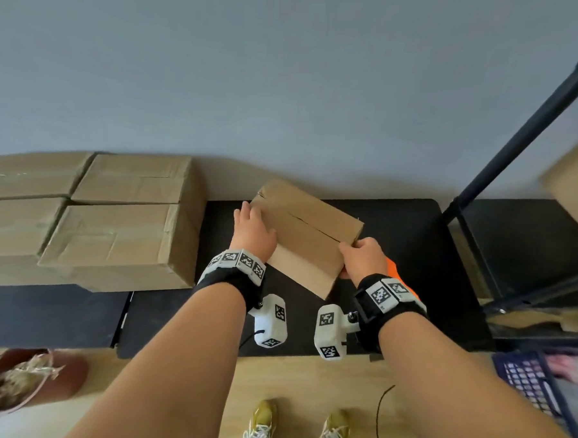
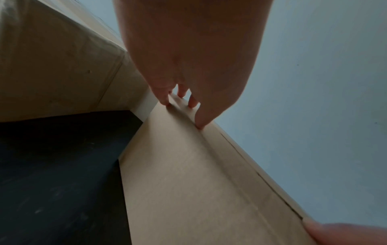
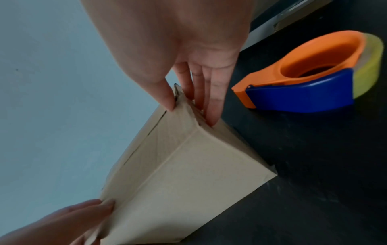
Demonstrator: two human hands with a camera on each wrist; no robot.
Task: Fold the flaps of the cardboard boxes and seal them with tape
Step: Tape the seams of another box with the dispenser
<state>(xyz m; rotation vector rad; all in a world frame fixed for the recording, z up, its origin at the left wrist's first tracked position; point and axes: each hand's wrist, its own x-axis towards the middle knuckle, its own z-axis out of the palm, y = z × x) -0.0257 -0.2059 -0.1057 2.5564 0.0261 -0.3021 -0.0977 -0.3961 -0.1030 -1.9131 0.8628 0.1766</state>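
A person is holding a small cardboard box, flaps folded shut, tilted on a black table, left hand gripping one end, right hand pinching the other; keeping the seam closed should ease taping with the nearby tape dispenser.

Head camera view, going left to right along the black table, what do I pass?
Stack of sealed cardboard boxes → left hand → small cardboard box held between both hands → right hand → orange tape dispenser, mostly hidden behind that hand → black shelf frame.
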